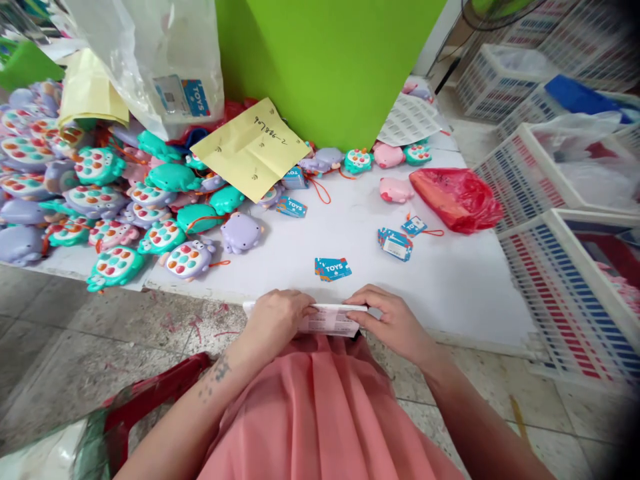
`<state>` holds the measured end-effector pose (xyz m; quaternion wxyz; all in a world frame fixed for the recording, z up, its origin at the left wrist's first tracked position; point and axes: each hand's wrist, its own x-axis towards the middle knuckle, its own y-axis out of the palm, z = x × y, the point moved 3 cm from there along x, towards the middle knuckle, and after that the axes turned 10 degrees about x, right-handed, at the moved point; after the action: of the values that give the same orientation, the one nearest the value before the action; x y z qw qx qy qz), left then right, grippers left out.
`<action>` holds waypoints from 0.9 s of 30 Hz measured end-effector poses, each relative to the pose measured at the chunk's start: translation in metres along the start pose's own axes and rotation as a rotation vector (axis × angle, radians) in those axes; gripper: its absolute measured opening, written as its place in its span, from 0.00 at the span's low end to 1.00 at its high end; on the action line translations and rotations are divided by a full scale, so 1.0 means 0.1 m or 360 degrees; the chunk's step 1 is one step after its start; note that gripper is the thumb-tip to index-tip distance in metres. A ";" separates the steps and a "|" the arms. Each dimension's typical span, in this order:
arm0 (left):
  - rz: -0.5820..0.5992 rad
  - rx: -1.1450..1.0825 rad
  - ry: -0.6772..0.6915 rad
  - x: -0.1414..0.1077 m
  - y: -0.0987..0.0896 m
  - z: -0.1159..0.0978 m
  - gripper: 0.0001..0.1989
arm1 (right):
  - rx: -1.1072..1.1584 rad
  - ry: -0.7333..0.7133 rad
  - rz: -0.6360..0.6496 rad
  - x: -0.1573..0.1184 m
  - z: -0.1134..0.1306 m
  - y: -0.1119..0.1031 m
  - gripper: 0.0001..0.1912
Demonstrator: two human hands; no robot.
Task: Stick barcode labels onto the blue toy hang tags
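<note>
At the table's front edge, my left hand [281, 319] and my right hand [393, 321] both grip a white sheet of printed labels [333, 321], one at each end. The sheet appears folded or stacked; the fine print is too small to read. My left fingers lie over its top edge, while the right thumb and fingers pinch its other end. Just beyond the sheet lies a blue "TOYS" card [333, 269]. Farther right are a small pile of blue cards [395, 245] and a card with a red loop [414, 226].
Colourful animal-shaped toys [113, 200] are heaped at the left. A yellow paper [253, 150] lies against a green panel [320, 67]. A red plastic bag [457, 199] and a pink toy [396, 190] sit at the right, beside white crates [565, 267]. A red stool [150, 400] stands lower left.
</note>
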<state>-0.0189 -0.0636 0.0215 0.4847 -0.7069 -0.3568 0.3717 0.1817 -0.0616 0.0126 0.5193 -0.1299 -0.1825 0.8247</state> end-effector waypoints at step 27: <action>-0.0012 -0.0013 -0.0134 0.19 0.15 -0.08 0.14 | -0.0429 -0.0395 -0.0234 0.07 -0.13 0.10 0.10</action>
<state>-0.0015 -0.0550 0.0056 0.4678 -0.6911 -0.3811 0.3978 0.1760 -0.0573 -0.0033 0.5295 -0.0820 -0.3630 0.7624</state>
